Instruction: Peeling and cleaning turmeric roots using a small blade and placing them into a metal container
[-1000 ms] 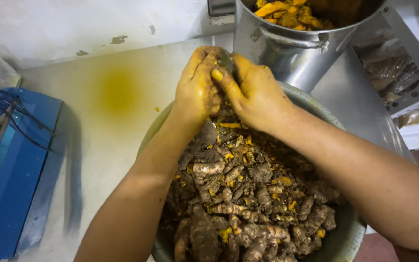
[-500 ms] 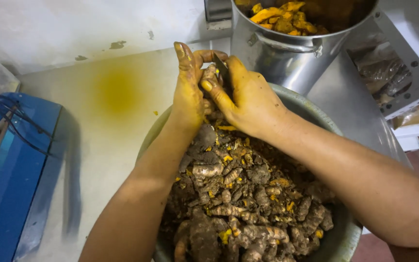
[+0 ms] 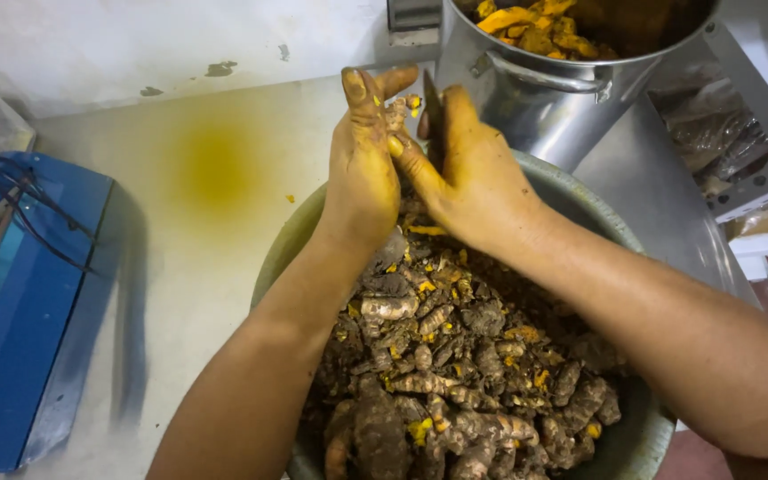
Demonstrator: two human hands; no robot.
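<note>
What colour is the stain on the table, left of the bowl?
Yellow stain, head view.

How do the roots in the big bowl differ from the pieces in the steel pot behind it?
The roots in the bowl are whole, brown and dirt-crusted; the pieces in the steel pot are cut and bright orange-yellow. The bowl's roots are heaped close to the camera; the pot's pieces sit farther back. Both show yellow flesh.

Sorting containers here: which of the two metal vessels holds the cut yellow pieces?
The tall steel pot behind the hands; the wide bowl holds muddy whole roots instead.
</note>
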